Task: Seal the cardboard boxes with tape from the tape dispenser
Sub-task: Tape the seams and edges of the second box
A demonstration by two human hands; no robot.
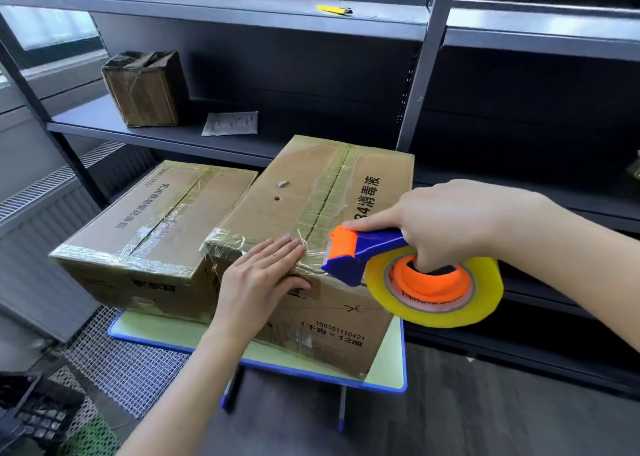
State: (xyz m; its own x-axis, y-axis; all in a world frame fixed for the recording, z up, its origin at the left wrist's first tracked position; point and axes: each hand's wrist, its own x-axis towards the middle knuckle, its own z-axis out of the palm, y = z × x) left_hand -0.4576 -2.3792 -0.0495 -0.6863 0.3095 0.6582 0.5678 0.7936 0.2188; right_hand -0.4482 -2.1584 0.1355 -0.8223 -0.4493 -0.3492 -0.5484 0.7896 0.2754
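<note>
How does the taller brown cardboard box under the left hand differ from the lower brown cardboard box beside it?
The taller brown cardboard box stands higher than the lower brown cardboard box. The left hand presses on the taller box, with the blue-and-orange tape dispenser at its edge; no hand touches the lower box. Both have yellowish tape along the top seam.

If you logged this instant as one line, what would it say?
left hand: pressing clear tape flat on larger brown cardboard box | right hand: gripping blue-orange tape dispenser | step: sealing front edge
</note>
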